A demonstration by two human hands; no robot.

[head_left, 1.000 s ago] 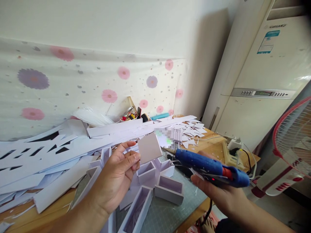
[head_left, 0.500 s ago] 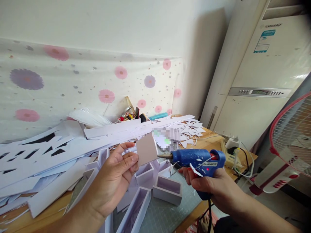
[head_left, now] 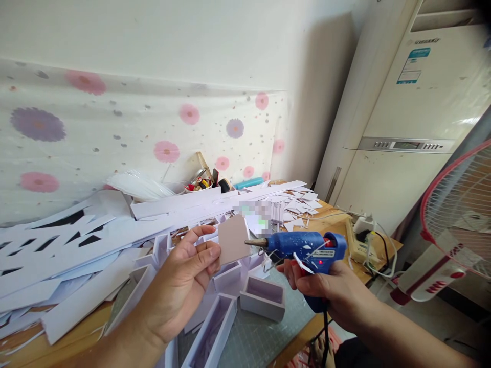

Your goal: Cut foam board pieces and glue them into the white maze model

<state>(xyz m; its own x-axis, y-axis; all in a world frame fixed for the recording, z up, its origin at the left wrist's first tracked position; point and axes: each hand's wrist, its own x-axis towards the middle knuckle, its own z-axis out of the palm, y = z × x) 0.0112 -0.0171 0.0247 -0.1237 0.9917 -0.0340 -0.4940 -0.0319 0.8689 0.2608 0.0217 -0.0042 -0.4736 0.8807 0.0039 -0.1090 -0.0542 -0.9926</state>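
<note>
Between the thumb and fingers of my left hand [head_left: 195,268] is a small flat piece of greyish-white foam board [head_left: 233,239], held up on edge above the table. My right hand [head_left: 326,283] grips a blue hot glue gun [head_left: 301,247] by its handle, a red light glowing on its side. The gun's metal nozzle [head_left: 255,242] points left at the board's right edge; whether it touches I cannot tell. Below my hands stand an open white box [head_left: 263,298] and a long narrow white tray [head_left: 215,332] on the grey cutting mat [head_left: 249,345].
Cut white boards and strips [head_left: 92,255] pile up on the left. Small scraps [head_left: 297,209] lie at the back right, near a power strip [head_left: 362,245] with cables. A red-rimmed fan [head_left: 425,204] stands at the right. A cup of tools [head_left: 201,183] sits by the wall.
The glue gun has shifted slightly left, its nozzle now further along the edge of the board piece. My left hand keeps its hold, with the piece turned slightly.
</note>
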